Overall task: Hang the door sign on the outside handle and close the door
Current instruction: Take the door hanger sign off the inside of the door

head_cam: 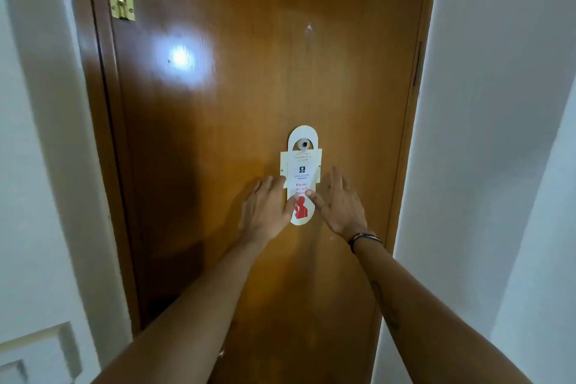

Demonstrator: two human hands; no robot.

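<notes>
At door centre, the door sign hangs looped over a small knob. My left hand and right hand lie flat and spread, gripping nothing, thumbs touching the sign. Door looks shut; task nearly done.

Bare door lies open around the hanging door sign; both hands flank it.

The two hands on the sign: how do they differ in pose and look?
The left hand lies beside the sign's left edge, thumb on the red figure; the right hand is at the right edge, thumb tip on the red text. The right wrist wears a dark band; the left wrist is bare. Both hands are open, fingers spread toward the door.
</notes>
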